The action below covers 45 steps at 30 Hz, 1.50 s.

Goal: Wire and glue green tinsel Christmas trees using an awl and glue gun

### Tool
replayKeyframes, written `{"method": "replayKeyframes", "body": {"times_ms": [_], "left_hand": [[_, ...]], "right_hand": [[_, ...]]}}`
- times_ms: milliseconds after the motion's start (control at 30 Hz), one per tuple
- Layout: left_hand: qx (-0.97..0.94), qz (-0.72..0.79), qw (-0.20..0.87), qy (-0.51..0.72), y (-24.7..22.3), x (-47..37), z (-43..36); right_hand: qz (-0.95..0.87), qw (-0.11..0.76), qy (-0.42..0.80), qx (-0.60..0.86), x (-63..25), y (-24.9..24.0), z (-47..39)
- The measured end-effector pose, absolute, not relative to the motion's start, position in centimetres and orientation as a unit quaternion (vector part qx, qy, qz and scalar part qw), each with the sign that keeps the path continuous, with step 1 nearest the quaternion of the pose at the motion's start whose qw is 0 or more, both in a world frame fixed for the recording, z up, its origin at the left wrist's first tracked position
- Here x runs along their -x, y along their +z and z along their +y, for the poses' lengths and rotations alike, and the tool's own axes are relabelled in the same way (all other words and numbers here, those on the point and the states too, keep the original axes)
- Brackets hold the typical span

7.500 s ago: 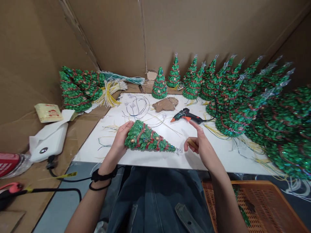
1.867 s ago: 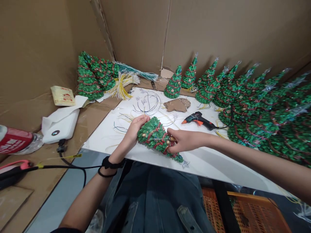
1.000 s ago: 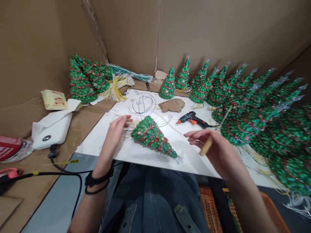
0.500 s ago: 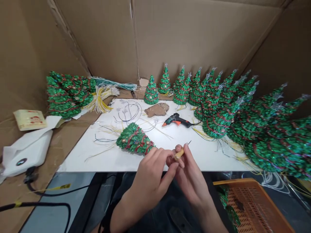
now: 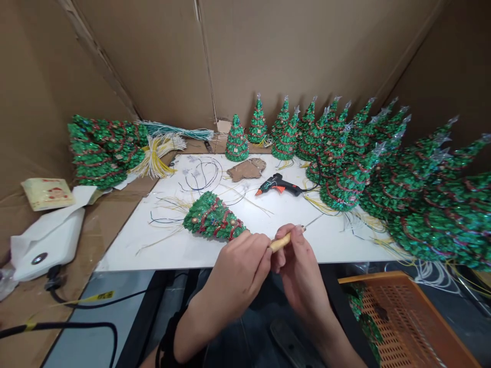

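Observation:
A tool with a yellowish wooden handle (image 5: 281,242) and a thin metal shaft pointing up to the right is between my hands. My right hand (image 5: 299,266) is closed round its front part, thumb on top. At the handle's rear end, the fingers of my left hand (image 5: 241,266) are closed too; the tip of a small green tree (image 5: 215,217) runs in under them. That tree lies on its side on the white board (image 5: 153,250), red garland round it and thin wires spread from its base. Whether my left hand grips tree, handle or both is hidden.
A black glue gun (image 5: 282,185) and a cardboard piece (image 5: 246,169) lie behind my hands. Many decorated trees (image 5: 345,186) stand at right; more trees (image 5: 97,156) and wire bundles (image 5: 155,156) are at left. An orange basket (image 5: 414,317) sits below right.
The tool has turned so its handle points to my left hand and its shaft shows longer to the right. My left fingers have closed in at the handle's end.

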State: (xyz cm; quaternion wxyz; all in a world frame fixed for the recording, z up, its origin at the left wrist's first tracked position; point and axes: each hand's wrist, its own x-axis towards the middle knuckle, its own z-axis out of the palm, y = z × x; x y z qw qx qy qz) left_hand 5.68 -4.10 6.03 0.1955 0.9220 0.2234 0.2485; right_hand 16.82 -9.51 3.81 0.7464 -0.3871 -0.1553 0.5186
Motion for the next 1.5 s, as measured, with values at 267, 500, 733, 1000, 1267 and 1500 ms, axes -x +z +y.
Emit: {"method": "replayKeyframes", "body": {"times_ms": [267, 500, 733, 1000, 1267, 1500], "left_hand": [[-0.918, 0.222, 0.189, 0.269, 5.8, -5.9, -4.0], [-0.881, 0.24, 0.274, 0.301, 5.4, -5.9, -4.3], [-0.828, 0.241, 0.373, 0.343, 5.6, -5.5, -4.7], [-0.807, 0.215, 0.43, 0.343, 5.7, -5.6, -4.7], [-0.808, 0.208, 0.395, 0.385, 5.7, -5.7, -4.7], [-0.794, 0.22, 0.382, 0.418, 5.9, -5.1, -4.1]], "right_hand": [[-0.186, 0.767, 0.467, 0.398, -16.4, 3.7, -9.3], [-0.245, 0.786, 0.421, 0.381, -15.9, 3.4, -9.6], [-0.265, 0.792, 0.42, 0.355, -15.9, 3.7, -10.0], [-0.211, 0.777, 0.49, 0.334, -16.3, 3.8, -10.0], [-0.255, 0.763, 0.533, 0.262, -16.0, 3.1, -10.1], [-0.408, 0.761, 0.421, 0.278, -16.3, 2.7, -10.8]]}}
